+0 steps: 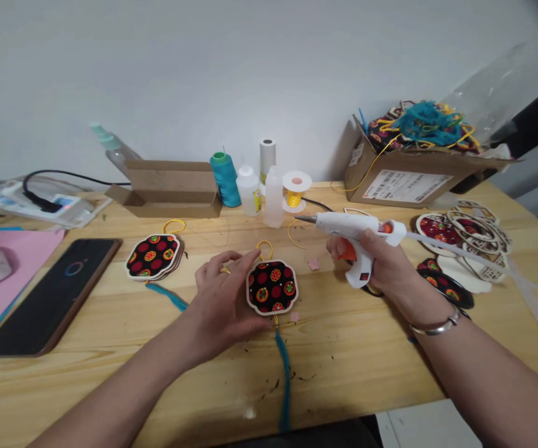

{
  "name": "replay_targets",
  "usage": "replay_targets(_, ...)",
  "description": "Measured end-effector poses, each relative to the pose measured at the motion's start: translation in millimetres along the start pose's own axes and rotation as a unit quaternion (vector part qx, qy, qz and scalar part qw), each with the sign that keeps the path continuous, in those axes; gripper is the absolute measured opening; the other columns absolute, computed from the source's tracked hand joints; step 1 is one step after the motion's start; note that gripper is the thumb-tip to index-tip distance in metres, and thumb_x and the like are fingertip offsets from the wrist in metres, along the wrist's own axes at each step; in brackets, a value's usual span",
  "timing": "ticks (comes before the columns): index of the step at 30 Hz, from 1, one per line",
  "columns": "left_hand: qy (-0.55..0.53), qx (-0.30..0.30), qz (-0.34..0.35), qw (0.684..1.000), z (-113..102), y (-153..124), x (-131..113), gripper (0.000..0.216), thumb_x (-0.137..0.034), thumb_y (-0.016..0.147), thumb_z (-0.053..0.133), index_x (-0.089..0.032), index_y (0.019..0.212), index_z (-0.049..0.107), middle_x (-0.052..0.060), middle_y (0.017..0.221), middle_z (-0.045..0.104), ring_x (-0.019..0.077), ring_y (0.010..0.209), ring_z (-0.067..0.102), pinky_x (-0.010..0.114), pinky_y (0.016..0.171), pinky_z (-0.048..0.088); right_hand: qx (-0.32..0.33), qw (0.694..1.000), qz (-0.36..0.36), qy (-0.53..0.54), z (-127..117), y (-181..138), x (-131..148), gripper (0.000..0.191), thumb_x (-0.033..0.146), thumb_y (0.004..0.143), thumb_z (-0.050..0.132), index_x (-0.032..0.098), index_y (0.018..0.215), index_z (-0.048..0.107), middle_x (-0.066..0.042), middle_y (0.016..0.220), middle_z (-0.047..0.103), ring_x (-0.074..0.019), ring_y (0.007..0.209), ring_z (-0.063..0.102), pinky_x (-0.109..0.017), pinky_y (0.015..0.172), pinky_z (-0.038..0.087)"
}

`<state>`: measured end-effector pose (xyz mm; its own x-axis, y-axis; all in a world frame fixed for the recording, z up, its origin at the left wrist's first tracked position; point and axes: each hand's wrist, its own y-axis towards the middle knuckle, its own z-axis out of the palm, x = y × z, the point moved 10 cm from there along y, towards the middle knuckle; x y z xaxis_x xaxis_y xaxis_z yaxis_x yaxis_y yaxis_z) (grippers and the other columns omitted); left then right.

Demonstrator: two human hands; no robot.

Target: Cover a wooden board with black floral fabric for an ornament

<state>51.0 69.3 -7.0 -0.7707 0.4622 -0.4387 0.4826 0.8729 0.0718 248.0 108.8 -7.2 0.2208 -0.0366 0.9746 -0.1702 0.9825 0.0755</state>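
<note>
My left hand (224,298) is curved around the left side of a flower-shaped pendant (272,287), thumb at its lower edge and fingers at its upper left. The pendant has black floral fabric, a pale wooden rim, a yellow loop on top and a teal tassel (284,373) hanging toward the table's front edge. In my right hand (383,258) is a white hot glue gun (349,229), its metal nozzle pointing left above the table, apart from the pendant. A finger lies by the orange trigger. Further left lies a stack of similar pendants (153,256).
Along the wall stand an open cardboard box (170,202), a teal thread spool (226,180), plastic bottles (274,199) and a yellow cord spool (295,193). A full carton (390,177) sits back right, wooden frames (478,233) before it. A phone (54,295) lies left.
</note>
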Motion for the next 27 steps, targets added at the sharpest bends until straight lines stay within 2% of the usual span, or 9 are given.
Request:
replay_targets(7,-0.011,0.005,0.018,1.0,1.9,-1.0,-4.2,0.086,-0.048,0.066,0.068,-0.025,0.136,0.023,0.012,0.127,0.048,0.0316,0.118,0.032,0.049,0.095,0.026,0.018,0.999,-0.031,0.005,0.8,1.0,3.6,0.032,0.05,0.072,0.062,0.018,0.073,0.064,-0.003,0.061,0.06,-0.0171,0.058,0.057,-0.026,0.043,0.039)
replay_targets(12,0.0,0.019,0.018,1.0,5.7,-0.3,-4.8,0.082,-0.052,0.068,0.064,-0.023,0.135,0.025,0.012,0.127,0.049,0.0311,0.118,0.033,0.049,0.095,0.025,0.004,1.0,-0.011,0.006,-3.5,0.1,-3.4,0.032,0.05,0.071,0.063,0.018,0.077,0.064,-0.002,0.06,0.059,-0.0176,0.058,0.056,-0.026,0.042,0.039)
replay_targets(16,0.01,0.018,0.013,1.0,6.3,0.3,-3.1,0.079,-0.052,0.07,0.061,-0.021,0.134,0.026,0.013,0.126,0.051,0.0312,0.117,0.034,0.049,0.095,0.024,0.009,1.0,-0.009,0.0,-1.3,0.1,-3.4,0.032,0.05,0.071,0.062,0.019,0.074,0.063,-0.002,0.06,0.059,-0.0176,0.058,0.056,-0.027,0.044,0.039)
replay_targets(21,0.007,0.017,0.008,1.0,6.7,2.2,-2.8,0.076,-0.049,0.071,0.062,-0.018,0.132,0.029,0.013,0.124,0.052,0.0308,0.117,0.034,0.048,0.094,0.024,0.026,1.0,-0.011,0.001,2.5,0.8,-3.5,0.031,0.05,0.073,0.061,0.019,0.072,0.061,-0.001,0.061,0.059,-0.016,0.055,0.055,-0.025,0.04,0.034)
replay_targets(27,0.007,0.029,0.007,1.0,7.9,0.8,-2.9,0.075,-0.049,0.07,0.062,-0.018,0.131,0.03,0.013,0.123,0.054,0.0313,0.116,0.036,0.049,0.094,0.023,0.016,1.0,-0.004,-0.007,0.3,1.1,-4.8,0.033,0.051,0.071,0.062,0.018,0.073,0.062,-0.002,0.061,0.059,-0.016,0.056,0.054,-0.025,0.04,0.034)
